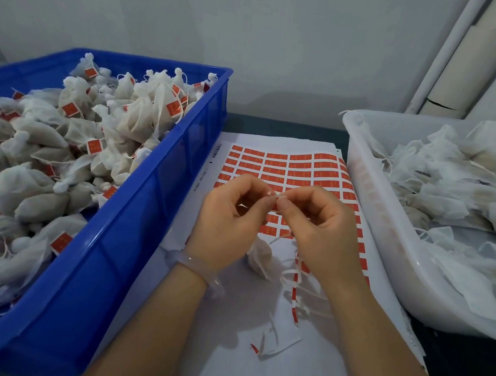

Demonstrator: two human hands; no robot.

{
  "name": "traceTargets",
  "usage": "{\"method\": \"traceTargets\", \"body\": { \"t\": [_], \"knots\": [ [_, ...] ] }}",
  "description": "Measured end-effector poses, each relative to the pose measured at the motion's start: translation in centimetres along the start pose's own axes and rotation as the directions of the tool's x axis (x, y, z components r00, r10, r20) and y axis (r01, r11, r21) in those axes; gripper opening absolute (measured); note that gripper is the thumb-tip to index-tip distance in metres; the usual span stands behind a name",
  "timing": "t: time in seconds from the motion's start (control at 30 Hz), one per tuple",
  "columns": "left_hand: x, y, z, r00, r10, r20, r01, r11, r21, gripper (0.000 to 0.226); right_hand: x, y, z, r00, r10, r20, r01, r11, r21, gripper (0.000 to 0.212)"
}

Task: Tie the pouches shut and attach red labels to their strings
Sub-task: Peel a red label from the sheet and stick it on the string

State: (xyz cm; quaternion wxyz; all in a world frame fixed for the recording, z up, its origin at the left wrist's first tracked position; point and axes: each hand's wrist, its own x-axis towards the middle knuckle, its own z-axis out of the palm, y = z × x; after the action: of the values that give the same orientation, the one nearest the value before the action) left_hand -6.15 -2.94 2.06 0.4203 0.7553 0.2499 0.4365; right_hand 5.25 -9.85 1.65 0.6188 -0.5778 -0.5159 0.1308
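Blue bin (152, 196) brims with labelled pouches (146, 113); white bin (370, 225) holds many undone. Left hand (233, 213) and right hand (323, 225) pinch a strip (276, 193).

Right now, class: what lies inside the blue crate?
The blue crate holds a heap of tied white pouches, many with red labels on their strings. The crate's floor and lower pouches are covered by the heap.

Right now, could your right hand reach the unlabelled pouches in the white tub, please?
Probably yes. The white tub of pouches sits open-topped just beside the right hand, with nothing between them. But that hand and the left hand pinch a thin white string, so it must let go first.
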Motion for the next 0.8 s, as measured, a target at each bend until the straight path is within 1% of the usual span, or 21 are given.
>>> {"method": "traceTargets", "body": {
  "t": [0.13,0.3,0.4,0.47,0.6,0.73,0.8],
  "knots": [
    [-0.01,-0.19,-0.18,1.0,0.012,0.002,-0.012,1.0,0.007,0.007,-0.07,-0.02,0.02,0.999,-0.038,0.019,0.038,0.999,-0.02,0.009],
    [-0.06,-0.2,-0.01,1.0,-0.026,0.011,0.026,1.0,-0.01,0.007,-0.03,-0.07,0.13,0.999,-0.045,-0.017,0.044,0.997,-0.059,0.007],
    [-0.02,-0.08,0.04,0.999,-0.037,-0.005,0.036,0.998,-0.047,0.011,0.08,-0.15,0.16,0.999,-0.039,-0.01,0.039,0.999,-0.013,0.006],
    [0.04,0.01,-0.04,0.999,-0.041,-0.016,0.04,0.997,-0.073,0.012,0.07,-0.25,0.2,0.999,-0.041,0.007,0.04,0.999,0.017,0.012],
    [0.06,0.12,-0.18,0.998,-0.052,-0.022,0.05,0.996,-0.08,0.014,0.03,-0.27,0.13,0.996,-0.085,0.012,0.085,0.996,-0.011,0.01],
    [0.12,0.2,-0.29,0.997,-0.065,-0.049,0.061,0.995,-0.073,0.016,-0.1,-0.33,0.09,0.997,-0.073,0.039,0.072,0.997,0.032,0.015],
    [0.19,0.2,-0.31,0.997,-0.06,-0.047,0.056,0.996,-0.072,0.014,-0.11,-0.33,0.04,0.999,-0.034,0.027,0.033,0.998,0.048,0.014]
  ]
}}
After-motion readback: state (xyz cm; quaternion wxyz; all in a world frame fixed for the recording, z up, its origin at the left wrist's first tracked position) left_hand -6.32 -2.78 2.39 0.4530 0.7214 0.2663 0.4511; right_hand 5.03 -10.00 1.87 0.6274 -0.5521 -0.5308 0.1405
